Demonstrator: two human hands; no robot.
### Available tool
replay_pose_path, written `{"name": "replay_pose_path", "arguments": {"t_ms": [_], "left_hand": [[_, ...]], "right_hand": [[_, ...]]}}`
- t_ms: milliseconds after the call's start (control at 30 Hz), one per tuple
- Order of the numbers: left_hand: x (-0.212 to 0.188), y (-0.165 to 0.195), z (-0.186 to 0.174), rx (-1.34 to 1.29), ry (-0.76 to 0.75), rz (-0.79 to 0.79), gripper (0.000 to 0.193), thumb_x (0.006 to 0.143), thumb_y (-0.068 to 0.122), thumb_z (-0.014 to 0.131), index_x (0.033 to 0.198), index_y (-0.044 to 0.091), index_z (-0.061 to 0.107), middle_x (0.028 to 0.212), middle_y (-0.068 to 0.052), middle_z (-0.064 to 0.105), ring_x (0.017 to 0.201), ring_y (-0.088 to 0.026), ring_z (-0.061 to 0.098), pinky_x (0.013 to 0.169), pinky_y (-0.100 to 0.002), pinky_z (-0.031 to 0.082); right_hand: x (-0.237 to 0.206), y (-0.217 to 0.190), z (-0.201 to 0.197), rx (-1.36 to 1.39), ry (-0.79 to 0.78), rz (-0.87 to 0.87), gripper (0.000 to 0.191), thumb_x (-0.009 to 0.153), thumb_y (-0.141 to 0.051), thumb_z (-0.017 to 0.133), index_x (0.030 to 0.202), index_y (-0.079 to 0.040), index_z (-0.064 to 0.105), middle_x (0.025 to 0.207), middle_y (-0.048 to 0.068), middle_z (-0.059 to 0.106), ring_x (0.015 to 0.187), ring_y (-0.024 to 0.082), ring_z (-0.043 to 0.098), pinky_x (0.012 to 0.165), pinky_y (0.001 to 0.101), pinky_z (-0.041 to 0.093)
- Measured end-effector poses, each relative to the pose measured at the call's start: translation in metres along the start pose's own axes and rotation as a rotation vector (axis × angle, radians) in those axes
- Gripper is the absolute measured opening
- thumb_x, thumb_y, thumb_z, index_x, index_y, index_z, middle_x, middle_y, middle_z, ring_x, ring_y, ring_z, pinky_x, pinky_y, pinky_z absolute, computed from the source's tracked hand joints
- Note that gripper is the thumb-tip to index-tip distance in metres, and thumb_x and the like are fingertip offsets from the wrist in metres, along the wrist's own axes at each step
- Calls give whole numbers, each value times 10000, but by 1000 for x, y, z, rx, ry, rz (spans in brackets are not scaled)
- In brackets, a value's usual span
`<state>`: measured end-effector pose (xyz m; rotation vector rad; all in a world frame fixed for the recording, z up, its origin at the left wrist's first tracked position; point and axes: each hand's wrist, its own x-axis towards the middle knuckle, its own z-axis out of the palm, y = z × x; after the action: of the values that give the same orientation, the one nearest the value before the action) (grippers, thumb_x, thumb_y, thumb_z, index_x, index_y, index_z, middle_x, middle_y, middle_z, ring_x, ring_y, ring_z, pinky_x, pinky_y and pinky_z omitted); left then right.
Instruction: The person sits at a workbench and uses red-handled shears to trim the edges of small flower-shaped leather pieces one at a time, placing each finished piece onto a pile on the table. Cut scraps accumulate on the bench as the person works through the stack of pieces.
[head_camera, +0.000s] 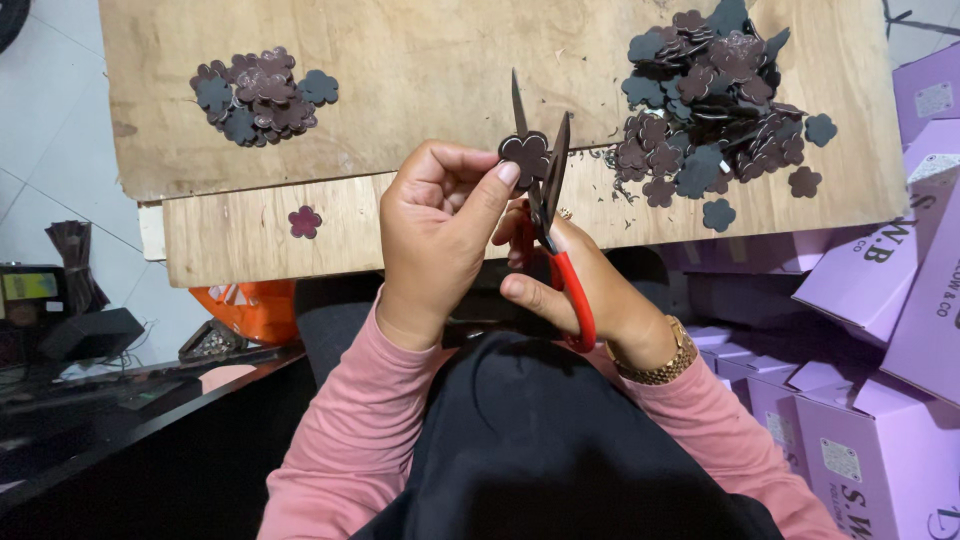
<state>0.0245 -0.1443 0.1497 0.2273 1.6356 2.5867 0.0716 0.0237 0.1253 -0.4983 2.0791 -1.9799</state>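
1. Sitting far left on the wooden board (400, 80): a small heap of flower pieces (262, 95), well apart from both hands; a lone maroon flower (305, 221) lying nearer the board's front edge.
2. Pinching a dark flower cutout (526, 155) between thumb and fingertips of the left hand (435, 235), closed on the piece and holding it up above the board's front edge.
3. Gripping red-handled scissors (555, 215) in the right hand (590, 295), fingers wrapped through the loop; blades standing open in a V, one on each side of the cutout.
4. Risking a nick: left thumb tip lying just beside the blades, so a close snip could be catching skin.
5. Risking a spoiled petal too: the small piece twisting in the pinch, or the blades biting past the outline.
6. Risking a drop: the cutout slipping toward the dark lap below, hard to be spotting there.
7. Spreading right of the hands: a large pile of flower pieces (715, 100), with loose ones straying near the board's edge and likely to be knocked off by an elbow.
8. Crowding the far right: purple boxes (880, 300), stacked close beside the right arm.
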Motion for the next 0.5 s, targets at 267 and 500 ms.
{"name": "replay_pose_path", "arguments": {"t_ms": [267, 500], "left_hand": [[-6, 5, 5, 147, 32, 54, 126, 1005, 16, 733, 1047, 3, 615, 843, -34, 683, 714, -48, 623, 621, -203, 517], [-9, 9, 7, 121, 41, 34, 120, 997, 27, 728, 1044, 10, 619, 851, -34, 698, 734, -53, 650, 628, -210, 551]], "right_hand": [[1, -2, 2, 6, -1, 28, 714, 946, -420, 726, 1458, 4, 464, 1186, 53, 587, 950, 115, 507, 828, 282, 487], [2, -1, 3, 9, -8, -17, 733, 973, -452, 704, 1479, 8, 440, 1185, 42, 592, 949, 113, 501, 841, 280, 485]]}}
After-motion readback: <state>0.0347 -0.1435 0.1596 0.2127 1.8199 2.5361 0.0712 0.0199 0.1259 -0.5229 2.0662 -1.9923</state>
